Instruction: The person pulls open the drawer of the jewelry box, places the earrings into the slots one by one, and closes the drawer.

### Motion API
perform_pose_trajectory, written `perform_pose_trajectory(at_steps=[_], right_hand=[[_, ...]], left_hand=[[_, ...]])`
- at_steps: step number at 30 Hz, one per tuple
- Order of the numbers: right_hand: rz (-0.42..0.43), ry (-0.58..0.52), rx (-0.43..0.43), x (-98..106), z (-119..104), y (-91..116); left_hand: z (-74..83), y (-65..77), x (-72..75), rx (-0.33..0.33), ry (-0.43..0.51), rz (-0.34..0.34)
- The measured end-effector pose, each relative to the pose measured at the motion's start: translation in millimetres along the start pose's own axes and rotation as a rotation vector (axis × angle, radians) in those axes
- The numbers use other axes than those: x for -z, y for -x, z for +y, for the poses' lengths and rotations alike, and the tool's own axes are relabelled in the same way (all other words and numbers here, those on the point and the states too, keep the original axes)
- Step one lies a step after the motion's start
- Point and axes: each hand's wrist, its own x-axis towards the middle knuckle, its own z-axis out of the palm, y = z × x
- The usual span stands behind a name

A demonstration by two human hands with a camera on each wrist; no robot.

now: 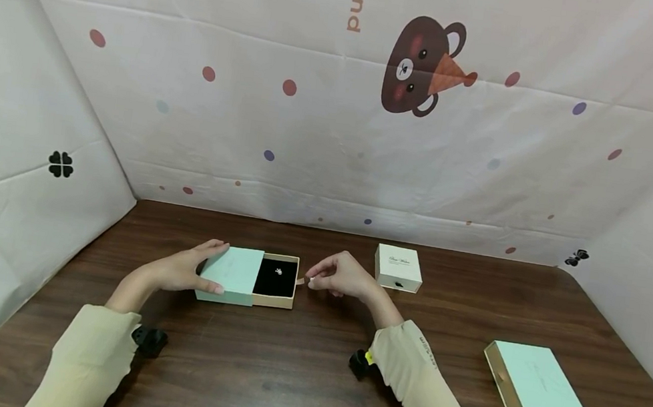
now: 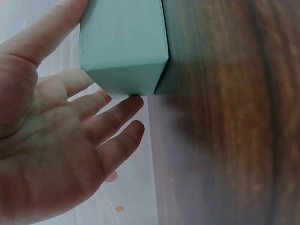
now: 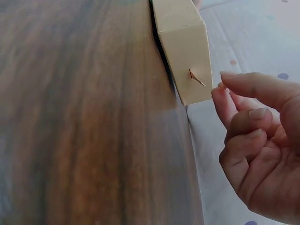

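A mint-green sliding jewelry box point(image 1: 234, 270) lies on the table with its cream drawer point(image 1: 273, 301) pulled partly out to the right. On the drawer's black lining sits a small silvery piece of jewelry point(image 1: 278, 270). My left hand point(image 1: 188, 270) holds the sleeve's left end between thumb and fingers; the green sleeve end point(image 2: 124, 47) fills the top of the left wrist view. Just right of the drawer, my right hand point(image 1: 345, 278) pinches a tiny shiny piece point(image 3: 226, 89) between thumb and forefinger, its kind too small to tell. The ribbon tab point(image 3: 197, 78) stands apart from those fingers.
A small cream box point(image 1: 399, 267) with dark lettering stands behind my right hand. Another mint-green box point(image 1: 538, 382), closed, lies at the right on the brown wooden table point(image 1: 259, 370). White patterned cloth point(image 1: 323, 129) hangs at the back and sides.
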Motion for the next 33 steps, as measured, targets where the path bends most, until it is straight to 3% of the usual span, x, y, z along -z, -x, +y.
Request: perform_pose_trajectory(at_steps=[33], right_hand=[[-0.013, -0.031, 0.055, -14.7, -15.5, -13.7]], left_hand=[[0.2, -0.6, 0.1, 0.019, 0.002, -0.013]])
